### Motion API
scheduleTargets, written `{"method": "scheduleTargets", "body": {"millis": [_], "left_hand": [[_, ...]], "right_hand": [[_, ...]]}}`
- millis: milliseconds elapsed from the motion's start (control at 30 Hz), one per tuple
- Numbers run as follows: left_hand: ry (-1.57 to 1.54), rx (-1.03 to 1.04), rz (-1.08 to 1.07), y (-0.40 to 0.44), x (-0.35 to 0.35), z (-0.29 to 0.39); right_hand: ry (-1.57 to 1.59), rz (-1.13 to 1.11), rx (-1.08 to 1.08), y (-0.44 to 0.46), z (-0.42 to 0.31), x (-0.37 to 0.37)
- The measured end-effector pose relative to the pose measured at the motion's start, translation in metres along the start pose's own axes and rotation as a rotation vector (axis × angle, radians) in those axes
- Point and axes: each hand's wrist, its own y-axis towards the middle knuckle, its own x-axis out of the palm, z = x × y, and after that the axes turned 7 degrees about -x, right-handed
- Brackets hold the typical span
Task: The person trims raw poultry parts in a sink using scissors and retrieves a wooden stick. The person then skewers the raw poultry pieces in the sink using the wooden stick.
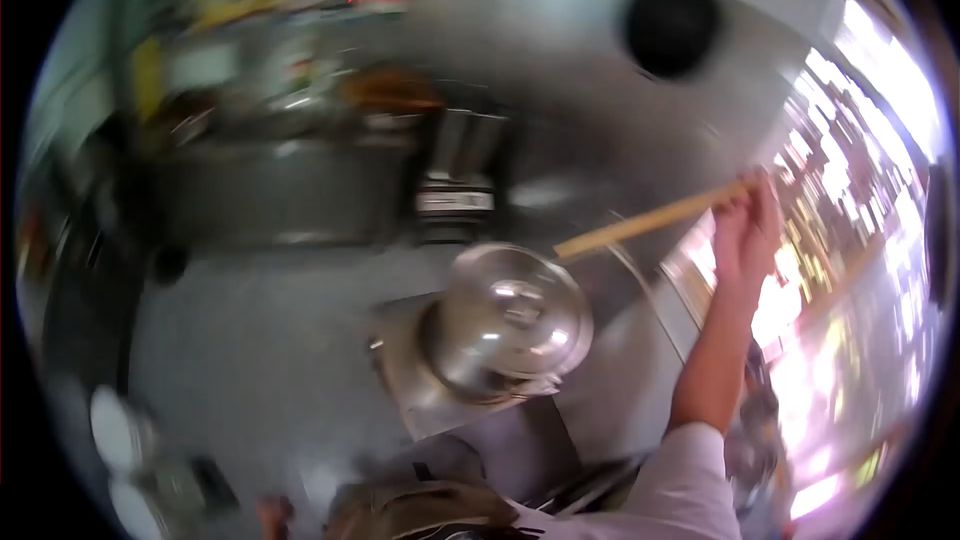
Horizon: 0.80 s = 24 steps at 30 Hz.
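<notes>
My right hand is stretched out to the right and closed around one end of a long, light wooden stick. The stick slopes down to the left, and its free end appears just above and right of a metal pot lid. This domed lid covers a large metal pot on a square metal base. At the bottom left, a small blurred patch looks like my left hand; its fingers cannot be made out.
Behind the pot stands a dark device with a white label. A brown bowl and blurred items line the back shelf. White round containers are at lower left. A black round object shows at the upper right, near a bright window area.
</notes>
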Motion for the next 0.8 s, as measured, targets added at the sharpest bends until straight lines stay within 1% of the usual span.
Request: {"method": "scheduleTargets", "body": {"millis": [33, 67, 100, 133, 167, 200, 233, 267, 300, 333, 367, 433, 467, 500, 533, 567, 667, 733, 767, 800], "left_hand": [[0.076, 0.056, 0.095, -0.015, 0.027, -0.053], [0.13, 0.097, 0.244, -0.033, 0.058, -0.096], [-0.261, -0.07, 0.148, -0.066, 0.01, -0.077], [-0.801, -0.245, 0.129, -0.115, -0.069, -0.029], [-1.218, -0.413, 0.205, -0.164, -0.148, 0.023], [-1.24, -0.261, 0.339, -0.18, -0.16, 0.024], [-1.386, -0.179, 0.379, -0.189, -0.177, 0.024], [-1.599, -0.026, 0.404, -0.213, -0.208, 0.032], [-1.729, 0.034, 0.486, -0.241, -0.232, 0.025], [-1.845, 0.05, 0.517, -0.262, -0.242, 0.019], [-1.95, 0.086, 0.543, -0.277, -0.246, 0.002], [-1.98, 0.021, 0.622, -0.3, -0.228, -0.042], [-1.98, -0.015, 0.644, -0.314, -0.219, -0.065], [-1.951, -0.13, 0.681, -0.317, -0.213, -0.043], [-1.935, -0.221, 0.69, -0.34, -0.203, -0.081], [-1.91, -0.305, 0.693, -0.35, -0.194, -0.103], [-2.05, -0.331, 0.994, -0.399, -0.169, -0.169], [-1.912, -0.562, 1.189, -0.424, -0.164, -0.207], [-1.83, -0.694, 1.253, -0.443, -0.155, -0.23], [-1.884, -0.715, 1.339, -0.464, -0.151, -0.246]], "right_hand": [[0.03, -0.037, 0.072, -0.016, 0.024, 0.035], [0.034, -0.12, 0.161, -0.035, 0.054, 0.075], [-0.006, -0.081, 0.177, -0.074, 0.082, 0.135], [-0.009, -0.114, 0.297, -0.118, 0.103, 0.195], [0.097, -0.326, 0.475, -0.151, 0.13, 0.229], [0.207, -0.593, 0.563, -0.195, 0.153, 0.275], [0.191, -0.653, 0.57, -0.245, 0.182, 0.311], [0.142, -0.634, 0.73, -0.299, 0.198, 0.352], [0.174, -0.747, 0.853, -0.353, 0.209, 0.39], [0.206, -0.795, 0.99, -0.402, 0.21, 0.42], [0.232, -0.893, 1.075, -0.447, 0.218, 0.448], [0.316, -1.024, 1.293, -0.53, 0.21, 0.506], [0.34, -1.108, 1.34, -0.565, 0.198, 0.536], [0.372, -1.175, 1.395, -0.565, 0.201, 0.533], [0.393, -1.247, 1.429, -0.609, 0.186, 0.564], [0.417, -1.31, 1.455, -0.639, 0.183, 0.583], [0.521, -1.467, 1.523, -0.726, 0.148, 0.638], [0.606, -1.59, 1.611, -0.78, 0.128, 0.682], [0.641, -1.644, 1.658, -0.818, 0.113, 0.706], [0.647, -1.7, 1.708, -0.848, 0.09, 0.726]]}}
